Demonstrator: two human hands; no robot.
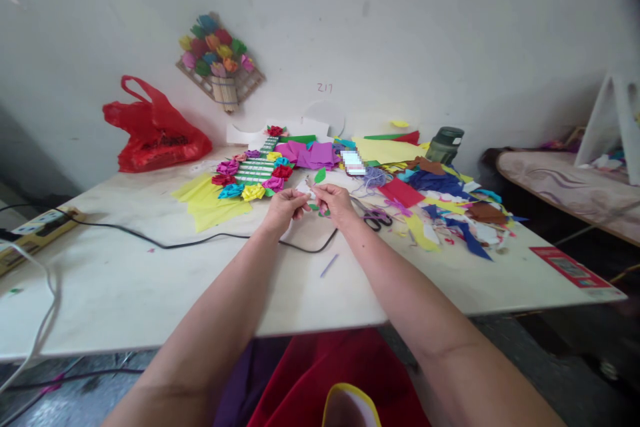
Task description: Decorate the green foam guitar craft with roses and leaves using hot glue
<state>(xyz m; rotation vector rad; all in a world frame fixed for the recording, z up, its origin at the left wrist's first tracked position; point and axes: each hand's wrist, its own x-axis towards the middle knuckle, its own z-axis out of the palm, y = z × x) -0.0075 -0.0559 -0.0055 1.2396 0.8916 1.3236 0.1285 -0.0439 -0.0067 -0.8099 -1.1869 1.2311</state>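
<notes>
My left hand [289,207] and my right hand [333,201] are close together above the middle of the table, fingers pinched. Between their fingertips is something small and pale that I cannot make out. A green paper leaf [320,175] shows just beyond my right fingertips, and more green bits lie below them. Behind my left hand stands a guitar-shaped craft [255,170] with green and white stripes, edged with colourful paper flowers. Black scissors [377,219] lie to the right of my right hand. A thin purple strip [329,265] rests nearer the front edge.
Coloured paper scraps [440,183] are heaped at the right, near a dark green bottle [445,145]. A red bag [155,130] sits back left. A black cable [190,240] crosses the table [200,307] from a power strip [37,233]. A phone [353,162] lies behind the hands.
</notes>
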